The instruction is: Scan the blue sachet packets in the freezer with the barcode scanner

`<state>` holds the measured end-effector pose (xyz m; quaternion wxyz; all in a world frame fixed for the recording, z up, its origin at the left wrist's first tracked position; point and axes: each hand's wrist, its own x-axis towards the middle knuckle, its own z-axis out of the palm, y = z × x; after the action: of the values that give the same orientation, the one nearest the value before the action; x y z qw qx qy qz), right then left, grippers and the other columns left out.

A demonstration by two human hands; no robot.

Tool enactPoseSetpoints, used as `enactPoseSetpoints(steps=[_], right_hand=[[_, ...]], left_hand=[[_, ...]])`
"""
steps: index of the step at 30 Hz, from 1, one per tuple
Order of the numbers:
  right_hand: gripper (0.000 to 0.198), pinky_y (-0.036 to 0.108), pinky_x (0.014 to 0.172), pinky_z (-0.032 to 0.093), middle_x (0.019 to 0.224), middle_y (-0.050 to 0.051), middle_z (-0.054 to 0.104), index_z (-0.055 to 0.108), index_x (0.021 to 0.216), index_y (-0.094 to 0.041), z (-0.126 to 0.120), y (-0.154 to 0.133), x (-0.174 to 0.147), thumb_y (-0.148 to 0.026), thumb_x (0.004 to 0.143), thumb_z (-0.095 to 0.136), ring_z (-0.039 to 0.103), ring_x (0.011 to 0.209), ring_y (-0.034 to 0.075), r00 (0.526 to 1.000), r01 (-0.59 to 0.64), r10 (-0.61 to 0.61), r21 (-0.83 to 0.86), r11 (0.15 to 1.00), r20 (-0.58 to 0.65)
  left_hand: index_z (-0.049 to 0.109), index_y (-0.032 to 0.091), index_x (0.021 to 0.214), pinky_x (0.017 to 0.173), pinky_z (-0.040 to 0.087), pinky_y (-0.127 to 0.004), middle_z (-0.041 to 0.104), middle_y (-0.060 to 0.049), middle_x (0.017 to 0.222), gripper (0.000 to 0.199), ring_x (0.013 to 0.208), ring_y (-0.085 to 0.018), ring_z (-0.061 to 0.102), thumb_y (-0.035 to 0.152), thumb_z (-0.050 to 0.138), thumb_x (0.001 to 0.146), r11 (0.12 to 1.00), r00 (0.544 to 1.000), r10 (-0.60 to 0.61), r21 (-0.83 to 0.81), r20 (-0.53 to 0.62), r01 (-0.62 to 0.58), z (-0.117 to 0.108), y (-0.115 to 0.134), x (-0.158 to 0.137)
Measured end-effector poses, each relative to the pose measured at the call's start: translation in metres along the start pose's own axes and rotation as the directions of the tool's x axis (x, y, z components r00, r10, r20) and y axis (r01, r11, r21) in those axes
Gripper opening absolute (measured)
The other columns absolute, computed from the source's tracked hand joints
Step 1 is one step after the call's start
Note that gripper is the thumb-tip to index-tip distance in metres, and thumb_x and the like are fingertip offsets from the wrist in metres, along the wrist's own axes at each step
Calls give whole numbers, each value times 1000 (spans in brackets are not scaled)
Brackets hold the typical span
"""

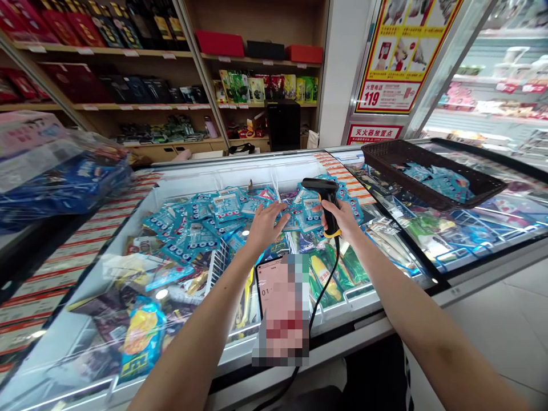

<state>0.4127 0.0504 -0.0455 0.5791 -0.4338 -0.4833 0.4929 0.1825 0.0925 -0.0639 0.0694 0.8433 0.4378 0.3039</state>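
My right hand (340, 220) is wrapped round the handle of a black and yellow barcode scanner (327, 200), whose head points left. A black cord runs down from its base. To the left, my left hand (268, 228) is held flat with its fingers spread over many small blue packets (194, 220), and nothing shows in its grasp. Whether its fingertips touch the packets I cannot tell. The packets lie in a loose heap on the glass top of a chest freezer (149, 200). A phone (274, 291) rests nearer to me, partly blurred out.
On the right, a dark woven basket (372, 151) holds more blue packets. Bulky plastic-wrapped packages (55, 171) stand at the left. Through the glass, wrapped frozen goods (143, 337) show. Behind the freezer are shelves (171, 54) with bottles and boxes.
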Motion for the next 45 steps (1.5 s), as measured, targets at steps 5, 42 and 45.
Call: enactPoseSetpoints(steps=[5, 42, 45], right_hand=[[41, 24, 35, 42, 81, 5, 70, 57, 86, -19, 3, -3, -1, -56, 71, 68, 51, 41, 9, 999, -4, 5, 20, 1000, -34], [44, 25, 36, 43, 80, 5, 70, 57, 87, -19, 0, -4, -2, -57, 69, 69, 53, 42, 10, 1000, -16, 16, 42, 999, -17], [42, 25, 38, 45, 84, 5, 70, 57, 88, -19, 1, -4, -4, -57, 71, 68, 54, 44, 10, 1000, 6, -7, 31, 1000, 3]], left_hand=[[61, 23, 123, 108, 32, -46, 60, -8, 130, 50, 122, -28, 52, 56, 45, 88, 998, 997, -16, -67, 69, 20, 9, 7, 8], [60, 19, 92, 81, 48, -32, 66, -6, 100, 32, 94, -20, 60, 40, 69, 70, 760, 916, -389, -597, -101, 257, 10, -1, 35], [53, 20, 91, 74, 49, -28, 62, -4, 97, 32, 90, -17, 59, 40, 67, 70, 671, 876, -453, -711, -168, 210, 3, -6, 21]])
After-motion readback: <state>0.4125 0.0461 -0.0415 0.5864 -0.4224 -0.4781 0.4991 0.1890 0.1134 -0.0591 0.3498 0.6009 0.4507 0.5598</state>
